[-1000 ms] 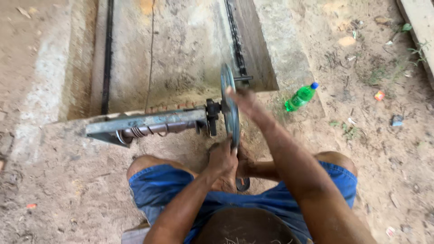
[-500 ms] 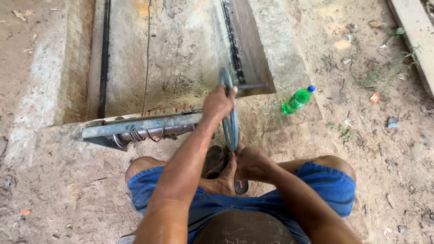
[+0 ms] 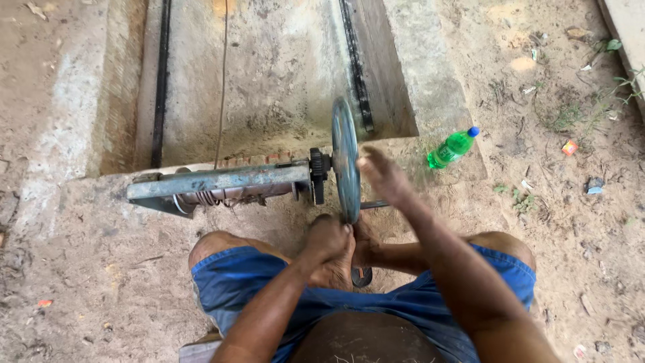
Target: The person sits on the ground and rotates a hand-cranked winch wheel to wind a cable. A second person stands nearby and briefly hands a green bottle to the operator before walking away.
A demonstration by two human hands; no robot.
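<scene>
— Head view first: where do we find the wheel (image 3: pixel 345 158)?

— We see it edge-on, upright, at the right end of the grey winch frame (image 3: pixel 218 181), just past the small black gear (image 3: pixel 318 173). Its axle runs left to right along that frame, at the near lip of the concrete pit (image 3: pixel 269 74).

— And our hands?

— We have the left hand (image 3: pixel 329 238) at the bottom rim, its grip closed on the wheel. The right hand (image 3: pixel 383 176) sits just right of the wheel, near the upper half; it is blurred, so we cannot tell how wide its grip is or whether it touches.

— Which one is nearer?

— We judge the left, already on the rim. A green bottle (image 3: pixel 451 148) lies well apart on the dirt.
</scene>
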